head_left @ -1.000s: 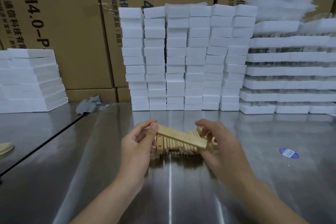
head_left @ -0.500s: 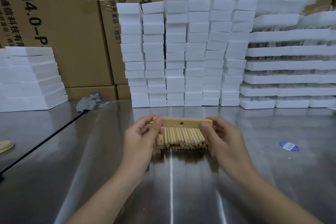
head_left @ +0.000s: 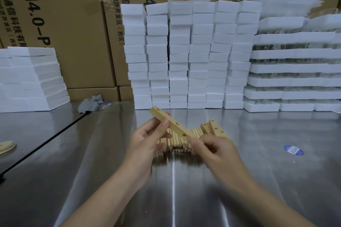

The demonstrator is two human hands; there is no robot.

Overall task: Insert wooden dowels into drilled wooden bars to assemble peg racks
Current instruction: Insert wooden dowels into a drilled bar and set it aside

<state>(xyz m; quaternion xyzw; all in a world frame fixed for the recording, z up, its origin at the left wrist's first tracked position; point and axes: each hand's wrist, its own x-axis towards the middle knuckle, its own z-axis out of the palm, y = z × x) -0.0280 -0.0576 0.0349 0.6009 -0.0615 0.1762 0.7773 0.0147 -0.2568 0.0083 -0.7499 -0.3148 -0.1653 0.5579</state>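
Observation:
A pale wooden bar (head_left: 170,123) with drilled holes along one face slants from upper left to lower right above the table. My left hand (head_left: 147,140) grips its middle with thumb on top. My right hand (head_left: 215,150) pinches the bar's lower right end; it is blurred. Below them a pile of short wooden dowels (head_left: 177,143) lies on the steel table (head_left: 258,162). More drilled bars (head_left: 215,128) lean at the pile's right end.
Stacks of white foam blocks (head_left: 184,57) stand behind the pile, more at the left (head_left: 31,79) and right (head_left: 295,72). Cardboard boxes form the back wall. A grey rag (head_left: 91,102), a blue sticker (head_left: 293,149) and pale wooden discs (head_left: 6,146) lie on the table.
The bar was held level with its narrow side toward me; now it is turned so the holed face shows and tilted, left end raised, right end lowered.

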